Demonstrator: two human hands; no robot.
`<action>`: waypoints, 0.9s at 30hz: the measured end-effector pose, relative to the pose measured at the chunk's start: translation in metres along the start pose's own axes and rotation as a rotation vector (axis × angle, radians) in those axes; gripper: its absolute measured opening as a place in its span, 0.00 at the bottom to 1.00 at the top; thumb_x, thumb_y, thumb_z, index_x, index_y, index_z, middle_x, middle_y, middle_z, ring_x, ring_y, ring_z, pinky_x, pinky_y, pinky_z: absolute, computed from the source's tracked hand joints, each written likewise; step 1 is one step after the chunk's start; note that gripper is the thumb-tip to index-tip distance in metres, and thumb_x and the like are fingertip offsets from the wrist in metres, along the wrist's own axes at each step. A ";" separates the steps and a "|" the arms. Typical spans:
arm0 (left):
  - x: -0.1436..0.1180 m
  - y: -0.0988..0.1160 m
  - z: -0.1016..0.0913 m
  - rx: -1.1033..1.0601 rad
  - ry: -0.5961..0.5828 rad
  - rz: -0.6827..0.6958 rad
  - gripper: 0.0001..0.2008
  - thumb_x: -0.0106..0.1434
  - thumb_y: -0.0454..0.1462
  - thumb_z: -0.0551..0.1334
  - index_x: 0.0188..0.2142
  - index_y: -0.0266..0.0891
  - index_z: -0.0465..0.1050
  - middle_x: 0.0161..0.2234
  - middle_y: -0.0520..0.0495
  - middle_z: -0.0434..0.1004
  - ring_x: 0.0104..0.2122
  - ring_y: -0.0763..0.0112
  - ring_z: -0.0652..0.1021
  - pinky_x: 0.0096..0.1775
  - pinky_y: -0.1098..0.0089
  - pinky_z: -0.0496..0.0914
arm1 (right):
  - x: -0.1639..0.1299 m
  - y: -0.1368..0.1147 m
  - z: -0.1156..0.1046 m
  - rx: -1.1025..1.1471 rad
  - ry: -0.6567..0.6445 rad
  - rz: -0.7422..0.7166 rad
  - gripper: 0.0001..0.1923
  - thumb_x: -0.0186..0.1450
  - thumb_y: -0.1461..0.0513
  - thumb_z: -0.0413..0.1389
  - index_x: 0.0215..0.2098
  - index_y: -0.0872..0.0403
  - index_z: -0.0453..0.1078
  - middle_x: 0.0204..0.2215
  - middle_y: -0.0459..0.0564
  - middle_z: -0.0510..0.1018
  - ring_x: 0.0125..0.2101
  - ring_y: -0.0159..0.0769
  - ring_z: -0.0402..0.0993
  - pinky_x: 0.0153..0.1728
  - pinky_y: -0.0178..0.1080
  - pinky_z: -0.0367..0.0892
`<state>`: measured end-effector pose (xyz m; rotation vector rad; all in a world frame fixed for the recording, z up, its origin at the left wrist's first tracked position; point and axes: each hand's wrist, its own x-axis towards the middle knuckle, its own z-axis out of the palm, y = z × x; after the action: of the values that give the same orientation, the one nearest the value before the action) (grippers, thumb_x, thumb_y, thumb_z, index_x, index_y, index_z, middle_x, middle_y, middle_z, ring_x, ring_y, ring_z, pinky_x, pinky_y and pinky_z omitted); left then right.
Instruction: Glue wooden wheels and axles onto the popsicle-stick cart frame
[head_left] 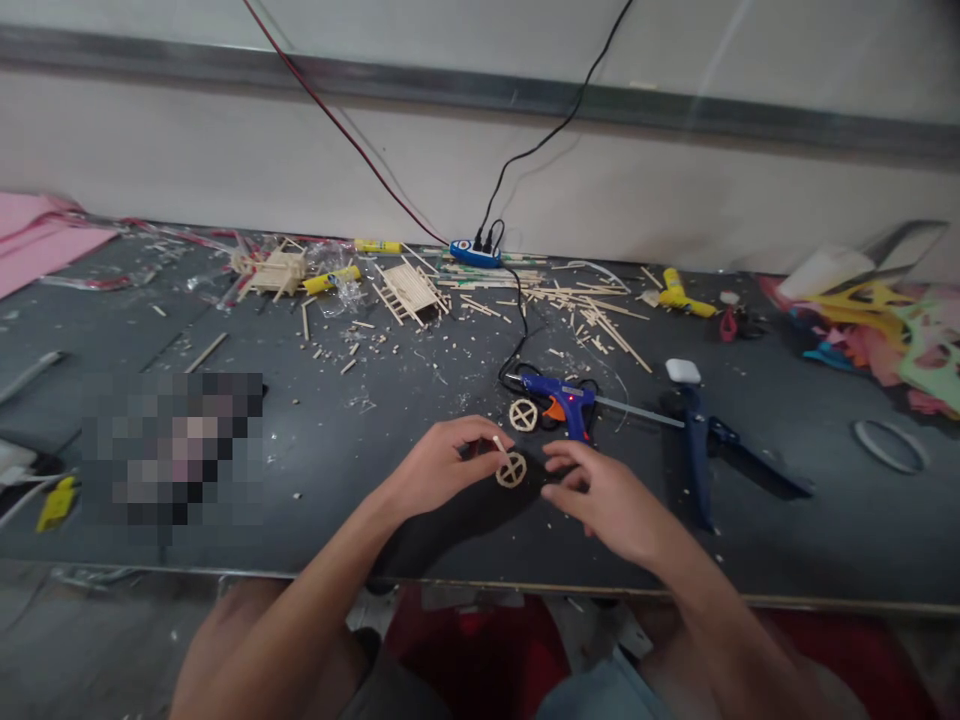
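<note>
My left hand point(442, 465) pinches a short wooden stick point(499, 444) whose lower end meets a small round wooden wheel point(511, 470) lying on the dark table point(375, 440). My right hand point(600, 495) hovers just right of that wheel, fingers spread, holding nothing. A second wooden wheel point(523, 414) lies a little farther back. Beside it stands a blue glue gun point(564, 400) with an orange trigger and a lit red lamp.
Loose wooden sticks point(585, 310) and stick-built frames point(411, 290) litter the back of the table. A blue power strip point(474, 253) sits by the wall with cables. Blue clamp point(701, 450), yellow glue sticks point(682, 297), coloured foam scraps point(885, 330) at right.
</note>
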<state>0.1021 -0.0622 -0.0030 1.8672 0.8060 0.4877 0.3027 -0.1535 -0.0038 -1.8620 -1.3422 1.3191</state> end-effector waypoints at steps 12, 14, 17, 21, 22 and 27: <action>-0.001 -0.003 0.001 0.002 -0.124 -0.057 0.10 0.60 0.39 0.56 0.40 0.41 0.71 0.38 0.49 0.75 0.38 0.70 0.75 0.42 0.69 0.67 | 0.011 0.002 0.041 -0.302 0.139 -0.250 0.24 0.55 0.65 0.55 0.50 0.46 0.61 0.44 0.48 0.69 0.25 0.29 0.67 0.30 0.36 0.63; -0.002 -0.001 -0.001 0.031 -0.144 -0.049 0.10 0.61 0.38 0.55 0.40 0.41 0.71 0.38 0.49 0.75 0.38 0.70 0.74 0.42 0.69 0.67 | 0.014 -0.001 0.042 -0.321 0.142 -0.266 0.18 0.56 0.64 0.54 0.46 0.48 0.65 0.40 0.47 0.70 0.26 0.30 0.67 0.30 0.35 0.62; -0.005 0.001 -0.005 0.091 -0.166 -0.046 0.11 0.62 0.38 0.54 0.42 0.42 0.70 0.40 0.49 0.75 0.39 0.70 0.74 0.41 0.70 0.67 | 0.016 -0.004 0.044 -0.352 0.154 -0.277 0.12 0.57 0.62 0.54 0.41 0.50 0.68 0.37 0.47 0.71 0.28 0.32 0.68 0.29 0.34 0.60; -0.009 0.000 -0.008 0.143 -0.167 -0.074 0.15 0.64 0.41 0.52 0.50 0.45 0.65 0.41 0.50 0.74 0.39 0.69 0.74 0.41 0.70 0.67 | 0.017 -0.004 0.046 -0.375 0.177 -0.270 0.13 0.57 0.60 0.55 0.42 0.49 0.68 0.38 0.47 0.72 0.28 0.32 0.68 0.28 0.34 0.59; -0.010 -0.001 -0.008 0.150 -0.162 -0.081 0.16 0.64 0.41 0.52 0.51 0.45 0.63 0.41 0.50 0.74 0.39 0.70 0.74 0.41 0.70 0.67 | 0.018 -0.004 0.047 -0.379 0.179 -0.269 0.13 0.57 0.60 0.55 0.42 0.49 0.68 0.38 0.46 0.73 0.28 0.32 0.68 0.28 0.34 0.59; -0.012 -0.005 -0.006 0.246 -0.117 -0.061 0.18 0.65 0.42 0.51 0.54 0.46 0.59 0.44 0.49 0.74 0.43 0.68 0.74 0.45 0.67 0.66 | 0.019 -0.005 0.049 -0.398 0.180 -0.261 0.13 0.56 0.61 0.55 0.41 0.50 0.69 0.38 0.47 0.73 0.28 0.32 0.69 0.28 0.34 0.59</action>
<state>0.0886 -0.0656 -0.0052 2.0688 0.8727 0.2458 0.2571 -0.1409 -0.0279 -1.9144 -1.7727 0.7746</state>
